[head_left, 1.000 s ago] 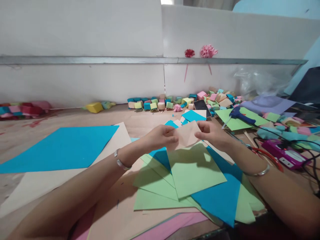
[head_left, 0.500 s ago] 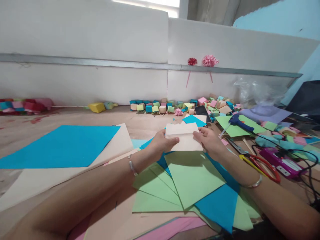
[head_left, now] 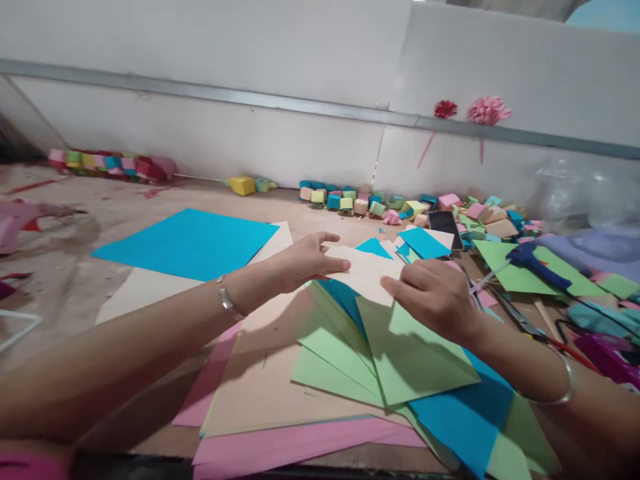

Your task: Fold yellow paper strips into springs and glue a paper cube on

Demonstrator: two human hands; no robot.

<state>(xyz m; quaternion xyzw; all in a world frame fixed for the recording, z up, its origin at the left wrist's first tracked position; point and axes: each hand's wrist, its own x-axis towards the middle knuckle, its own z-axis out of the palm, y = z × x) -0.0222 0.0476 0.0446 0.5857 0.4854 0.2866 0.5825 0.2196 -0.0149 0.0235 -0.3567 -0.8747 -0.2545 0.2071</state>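
Observation:
A pale cream sheet of paper point(head_left: 367, 272) is held up in front of me between both hands. At its left edge is my left hand point(head_left: 305, 261), thumb lying over the paper and index finger lifted off; its other fingers are partly hidden. My right hand point(head_left: 435, 293) pinches the right side, with its thumb on top and fingers curled. Beneath lie light green sheets point(head_left: 415, 353), a blue sheet point(head_left: 465, 407) and a larger peach sheet point(head_left: 260, 373) over pink paper point(head_left: 300, 443).
A large blue sheet point(head_left: 195, 243) lies to the left. Several small paper cubes point(head_left: 345, 200) line the wall, near a phone point(head_left: 445, 229). On the right are a blue glue gun point(head_left: 537, 263), scissors point(head_left: 517, 313) and a purple power strip point(head_left: 607, 357).
My view has swung left and down. The cream paper has tilted flatter, its earlier crease no longer plain, and my left index finger has risen from it. My right fingers have curled more.

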